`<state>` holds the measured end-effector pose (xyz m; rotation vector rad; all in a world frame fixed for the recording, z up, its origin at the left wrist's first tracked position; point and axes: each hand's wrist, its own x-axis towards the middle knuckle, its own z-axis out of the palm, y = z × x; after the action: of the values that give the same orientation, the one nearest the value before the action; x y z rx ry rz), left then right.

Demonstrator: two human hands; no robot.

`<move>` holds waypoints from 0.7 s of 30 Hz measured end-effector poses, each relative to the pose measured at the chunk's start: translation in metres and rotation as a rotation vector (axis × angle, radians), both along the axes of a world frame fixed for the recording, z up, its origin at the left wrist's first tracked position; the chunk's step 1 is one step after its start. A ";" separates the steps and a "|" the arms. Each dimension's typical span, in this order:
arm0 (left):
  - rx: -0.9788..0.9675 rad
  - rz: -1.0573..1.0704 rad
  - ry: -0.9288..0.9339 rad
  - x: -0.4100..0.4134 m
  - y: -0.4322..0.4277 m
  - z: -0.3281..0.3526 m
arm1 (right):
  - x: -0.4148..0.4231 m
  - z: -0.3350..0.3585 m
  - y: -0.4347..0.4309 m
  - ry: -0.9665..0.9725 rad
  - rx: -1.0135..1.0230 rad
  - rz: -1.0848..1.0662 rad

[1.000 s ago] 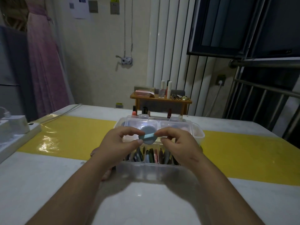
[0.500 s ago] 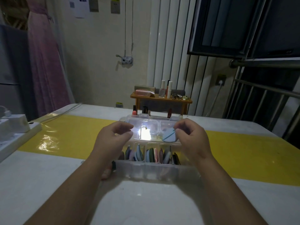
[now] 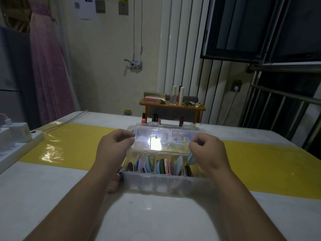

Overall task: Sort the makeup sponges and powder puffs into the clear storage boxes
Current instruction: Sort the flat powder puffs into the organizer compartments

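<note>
Puff just under right hand.

- The box can be reached from above, but the puffs stand packed in its compartments.
- The raised lid walls off the far side, with lipsticks just behind it.
- The left hand crowds the box's left end. The right hand, pinching a blue puff, crowds its right end.
- The white table lies free between the forearms.
- A power strip lines the far left.

Home rm: pink dress hanging, cosmetics shelf.
</note>
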<state>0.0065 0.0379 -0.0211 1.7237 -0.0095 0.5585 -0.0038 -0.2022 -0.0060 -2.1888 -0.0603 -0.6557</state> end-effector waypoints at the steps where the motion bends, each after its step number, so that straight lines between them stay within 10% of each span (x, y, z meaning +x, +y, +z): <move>1: 0.000 0.000 0.000 -0.001 0.000 0.000 | 0.000 0.000 0.000 -0.002 -0.007 -0.006; 21: 0.009 -0.009 0.003 -0.001 -0.002 0.002 | 0.004 -0.001 -0.001 0.233 -0.329 -0.012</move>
<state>0.0057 0.0361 -0.0188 1.7323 -0.0176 0.5508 -0.0002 -0.2034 -0.0072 -2.5713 -0.0350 -0.4143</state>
